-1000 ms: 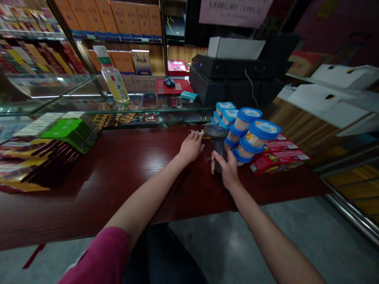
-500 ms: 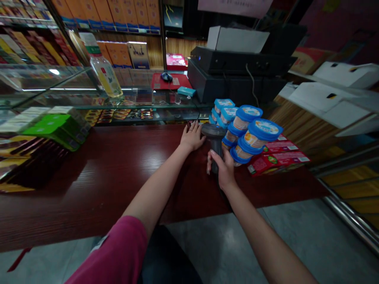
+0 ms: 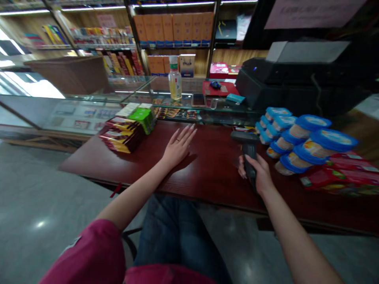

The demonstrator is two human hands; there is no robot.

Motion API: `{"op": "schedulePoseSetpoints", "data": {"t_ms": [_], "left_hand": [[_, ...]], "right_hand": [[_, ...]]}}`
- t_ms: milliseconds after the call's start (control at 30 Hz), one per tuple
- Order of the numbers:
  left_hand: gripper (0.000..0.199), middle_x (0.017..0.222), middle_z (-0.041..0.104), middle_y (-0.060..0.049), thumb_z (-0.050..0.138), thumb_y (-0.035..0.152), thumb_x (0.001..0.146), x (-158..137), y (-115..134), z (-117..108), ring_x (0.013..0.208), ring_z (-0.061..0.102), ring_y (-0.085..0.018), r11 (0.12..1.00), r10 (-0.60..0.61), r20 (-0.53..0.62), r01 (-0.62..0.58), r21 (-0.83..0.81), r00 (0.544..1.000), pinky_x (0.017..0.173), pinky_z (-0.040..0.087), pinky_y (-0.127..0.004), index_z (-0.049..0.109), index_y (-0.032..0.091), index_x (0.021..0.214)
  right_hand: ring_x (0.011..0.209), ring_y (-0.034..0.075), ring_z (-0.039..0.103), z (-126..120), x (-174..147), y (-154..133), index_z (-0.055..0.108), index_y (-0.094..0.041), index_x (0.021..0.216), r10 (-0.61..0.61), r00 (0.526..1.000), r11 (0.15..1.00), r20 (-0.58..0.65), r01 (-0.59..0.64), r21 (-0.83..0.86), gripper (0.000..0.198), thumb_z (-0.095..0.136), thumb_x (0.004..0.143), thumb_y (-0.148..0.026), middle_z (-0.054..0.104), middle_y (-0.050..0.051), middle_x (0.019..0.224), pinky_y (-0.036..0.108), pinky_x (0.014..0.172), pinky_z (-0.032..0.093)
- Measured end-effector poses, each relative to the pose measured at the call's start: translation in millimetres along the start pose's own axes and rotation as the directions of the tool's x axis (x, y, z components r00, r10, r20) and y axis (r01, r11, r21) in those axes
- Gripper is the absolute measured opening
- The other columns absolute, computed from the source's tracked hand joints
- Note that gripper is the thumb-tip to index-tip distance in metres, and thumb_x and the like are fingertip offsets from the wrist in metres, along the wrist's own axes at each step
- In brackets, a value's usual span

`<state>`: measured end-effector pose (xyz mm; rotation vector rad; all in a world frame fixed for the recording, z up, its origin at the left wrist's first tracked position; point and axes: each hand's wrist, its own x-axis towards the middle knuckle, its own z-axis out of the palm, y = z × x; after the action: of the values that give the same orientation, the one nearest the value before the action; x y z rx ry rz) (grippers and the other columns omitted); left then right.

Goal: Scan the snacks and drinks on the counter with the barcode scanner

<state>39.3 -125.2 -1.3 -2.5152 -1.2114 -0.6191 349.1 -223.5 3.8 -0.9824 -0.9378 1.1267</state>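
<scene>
My right hand (image 3: 260, 171) is wrapped round the grip of a black barcode scanner (image 3: 249, 152), its head level above the dark red wooden counter (image 3: 204, 173). Over the middle of the counter, my left hand (image 3: 177, 148) is open, fingers stretched out and holding nothing. Just right of the scanner stand stacked round tubs with blue lids (image 3: 308, 146) and smaller light-blue tubs (image 3: 274, 122). To the left of my left hand lie dark red and yellow packets (image 3: 122, 134) beside green boxes (image 3: 143, 116).
Behind the counter runs a glass display case (image 3: 166, 106) bearing a bottle of yellow drink (image 3: 175, 81), a phone (image 3: 198, 100), and a mouse (image 3: 215, 85) on a red mat. Black equipment (image 3: 266, 85) rises at the back right. Red packages (image 3: 343, 175) lie at the right end.
The view has swung left. My left hand has moved left across the counter, away from the tubs and the scanner. My right hand still holds the scanner.
</scene>
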Motion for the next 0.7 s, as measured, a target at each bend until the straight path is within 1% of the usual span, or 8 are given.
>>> {"op": "schedulePoseSetpoints", "data": {"t_ms": [100,167,233,300,400,500,600,700], "left_hand": [[0.081,0.180,0.023,-0.002,0.044,0.011,0.096,-65,-64,-38,0.169,0.019,-0.022,0.980,-0.178,-0.074,0.184,0.071,0.981,0.140,0.007,-0.045,0.026,0.025,0.174],[0.082,0.180,0.023,-0.004,0.044,0.008,0.092,-101,-101,-62,0.170,0.016,-0.022,0.943,-0.309,-0.129,0.321,0.085,0.942,0.140,0.010,-0.045,0.032,0.023,0.172],[0.083,0.181,0.021,-0.005,0.042,0.006,0.090,-128,-129,-83,0.170,0.014,-0.021,0.900,-0.411,-0.163,0.428,0.087,0.897,0.139,0.013,-0.044,0.034,0.018,0.171],[0.082,0.180,0.022,-0.006,0.041,0.005,0.090,-146,-149,-100,0.170,0.014,-0.019,0.869,-0.470,-0.152,0.486,0.092,0.869,0.139,0.015,-0.044,0.034,0.016,0.170],[0.073,0.176,0.036,-0.005,0.039,0.008,0.095,-160,-167,-116,0.169,0.022,-0.018,0.866,-0.489,-0.056,0.492,0.087,0.871,0.138,0.015,-0.047,0.041,0.020,0.167],[0.060,0.169,0.049,-0.003,0.038,0.016,0.102,-166,-176,-121,0.164,0.034,-0.017,0.866,-0.499,0.006,0.499,0.040,0.866,0.139,0.013,-0.048,0.052,0.026,0.160],[0.047,0.158,0.062,-0.001,0.043,0.024,0.107,-170,-180,-123,0.159,0.044,-0.017,0.857,-0.515,-0.026,0.513,-0.048,0.857,0.139,0.016,-0.044,0.065,0.031,0.148],[0.034,0.145,0.072,0.000,0.054,0.031,0.107,-168,-172,-125,0.147,0.060,-0.020,0.860,-0.499,-0.100,0.478,-0.179,0.861,0.136,0.026,-0.043,0.076,0.034,0.132]], "right_hand": [[0.042,0.008,0.050,42,-3,10,0.062,-0.022,0.085,0.051,0.992,0.995,0.115,-0.061,0.084,0.029,0.084,0.080,-0.041,0.063,-0.004,0.076,0.024,0.036,0.040],[0.041,0.007,0.049,73,-5,18,0.062,-0.022,0.083,0.081,0.978,0.987,0.190,-0.106,0.122,0.028,0.082,0.081,-0.040,0.063,-0.003,0.076,0.025,0.037,0.039],[0.041,0.007,0.048,103,-6,25,0.062,-0.022,0.085,0.111,0.961,0.978,0.253,-0.151,0.146,0.028,0.083,0.079,-0.041,0.062,-0.004,0.075,0.025,0.037,0.038],[0.040,0.008,0.046,129,-8,31,0.063,-0.023,0.087,0.136,0.944,0.971,0.302,-0.187,0.149,0.030,0.083,0.077,-0.041,0.061,-0.004,0.074,0.025,0.037,0.036],[0.040,0.008,0.045,157,-11,37,0.062,-0.023,0.085,0.164,0.921,0.965,0.353,-0.225,0.138,0.031,0.084,0.075,-0.042,0.061,-0.004,0.073,0.025,0.038,0.035],[0.041,0.007,0.043,173,-14,42,0.060,-0.023,0.080,0.179,0.906,0.962,0.383,-0.243,0.126,0.031,0.083,0.075,-0.043,0.061,-0.003,0.073,0.025,0.039,0.034],[0.041,0.008,0.042,179,-16,44,0.062,-0.024,0.083,0.193,0.889,0.967,0.414,-0.244,0.072,0.031,0.082,0.075,-0.045,0.063,-0.002,0.073,0.025,0.037,0.034],[0.039,0.009,0.042,178,-15,45,0.066,-0.023,0.092,0.198,0.875,0.971,0.441,-0.237,0.034,0.034,0.080,0.074,-0.049,0.067,0.000,0.073,0.027,0.036,0.034]]}}
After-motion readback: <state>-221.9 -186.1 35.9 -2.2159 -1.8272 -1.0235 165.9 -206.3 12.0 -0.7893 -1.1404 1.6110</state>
